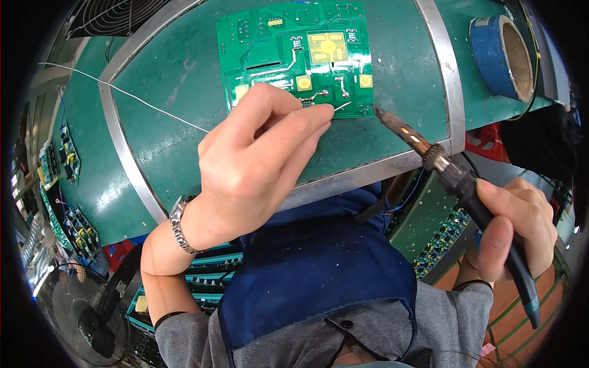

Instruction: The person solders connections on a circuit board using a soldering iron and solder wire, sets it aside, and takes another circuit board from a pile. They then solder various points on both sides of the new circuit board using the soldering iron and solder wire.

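Looks like an electronics assembly workshop. Going by: green circuit board (300, 67) flat on a metal-trimmed green bench (405, 55), soldering iron (454, 175) and thin solder wire (141, 98) in hand, populated boards (80, 227) at far left, teal racks (218, 260) below, caged fan (86, 306) at lower left.

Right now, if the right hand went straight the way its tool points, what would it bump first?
Led by the soldering iron, the right hand would probably meet the green circuit board first, at its lower right corner; the height between them is hard to tell.
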Demonstrator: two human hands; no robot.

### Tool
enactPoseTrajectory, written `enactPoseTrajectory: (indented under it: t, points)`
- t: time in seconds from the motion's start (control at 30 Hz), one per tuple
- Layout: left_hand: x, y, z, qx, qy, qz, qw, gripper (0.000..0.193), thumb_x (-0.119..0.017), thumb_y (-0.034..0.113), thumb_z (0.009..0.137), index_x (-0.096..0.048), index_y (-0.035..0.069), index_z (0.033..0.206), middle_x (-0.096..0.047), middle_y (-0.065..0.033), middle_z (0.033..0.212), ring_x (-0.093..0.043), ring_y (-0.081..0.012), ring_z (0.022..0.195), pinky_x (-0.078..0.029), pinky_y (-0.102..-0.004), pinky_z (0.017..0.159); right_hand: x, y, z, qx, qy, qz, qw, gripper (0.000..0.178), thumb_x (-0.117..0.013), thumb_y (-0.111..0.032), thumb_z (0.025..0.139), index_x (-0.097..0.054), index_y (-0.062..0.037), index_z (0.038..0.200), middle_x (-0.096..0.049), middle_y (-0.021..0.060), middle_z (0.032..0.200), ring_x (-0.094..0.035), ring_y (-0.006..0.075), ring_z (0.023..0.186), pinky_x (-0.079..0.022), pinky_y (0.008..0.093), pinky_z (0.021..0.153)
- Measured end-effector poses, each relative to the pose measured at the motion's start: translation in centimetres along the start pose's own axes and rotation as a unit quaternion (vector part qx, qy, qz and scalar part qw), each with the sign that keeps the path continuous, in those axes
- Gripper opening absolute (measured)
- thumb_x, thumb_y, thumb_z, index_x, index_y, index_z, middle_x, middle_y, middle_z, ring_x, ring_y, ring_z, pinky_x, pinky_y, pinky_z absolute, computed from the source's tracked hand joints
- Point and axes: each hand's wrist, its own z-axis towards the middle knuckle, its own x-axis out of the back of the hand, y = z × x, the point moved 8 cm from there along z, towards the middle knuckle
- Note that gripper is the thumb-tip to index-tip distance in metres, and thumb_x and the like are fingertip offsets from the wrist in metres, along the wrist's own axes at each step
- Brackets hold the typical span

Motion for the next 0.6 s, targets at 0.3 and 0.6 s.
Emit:
enactPoseTrajectory:
  t: [0.3,0.6]
  points:
    - [1.5,-0.9,0.4,0.055,0.022,0.001,0.998,0.023,-0.073,-0.006,0.075,-0.073,0.006,0.094,-0.055,-0.0012,0.080,-0.046,-0.0047,0.058,-0.037,-0.0192,0.048,4.7,3.7,-5.6,-0.207,0.268,-0.033,0.940,0.038,-0.049,-0.022,0.091,-0.065,0.0120,0.091,-0.064,0.0175,0.079,-0.058,0.0159,0.063,-0.042,0.0197,0.053]
    - [1.4,-0.8,0.5,0.057,0.021,0.003,0.998,0.019,-0.073,-0.003,0.074,-0.072,0.006,0.091,-0.056,-0.0013,0.078,-0.049,-0.0061,0.057,-0.039,-0.0209,0.048,5.1,8.0,-5.4,-0.199,0.260,-0.220,0.919,0.021,-0.061,-0.012,0.091,-0.068,0.0067,0.101,-0.070,0.0123,0.091,-0.065,0.0130,0.073,-0.051,0.0217,0.064]
